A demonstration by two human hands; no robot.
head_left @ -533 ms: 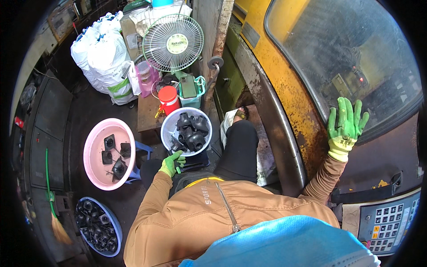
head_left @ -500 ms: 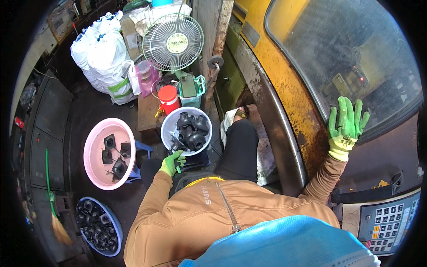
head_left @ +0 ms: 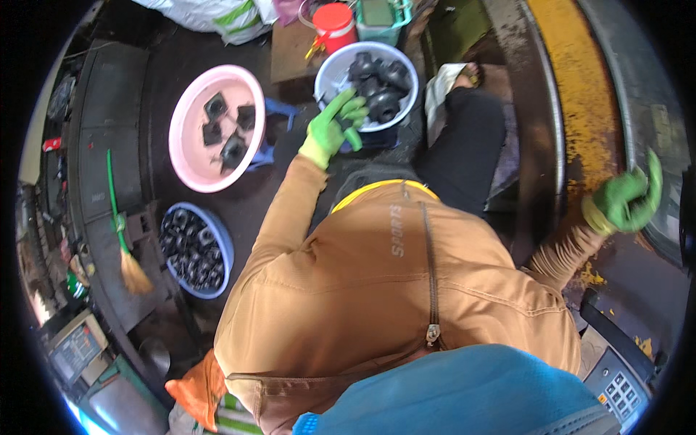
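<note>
At the near-left rim of the pale basin [head_left: 330, 76], the left hand [head_left: 328, 133], gloved green, fingers loosely spread; from my remote seat I cannot tell whether the dark patch inside its curl is held or only background. Black parts [head_left: 382, 106] lie in the basin just beyond those fingers, ahead and to the right. Progress: parts sit in three places, a handful here, four in the pink tub [head_left: 187, 138], a heap in the blue tub [head_left: 228, 254]; which lots are done and which are left, I can't read from how they lie. Right hand [head_left: 616, 204] well apart from all of them, beside the machine [head_left: 580, 109], thumb and fingers curved with a gap between, nothing seen in it
</note>
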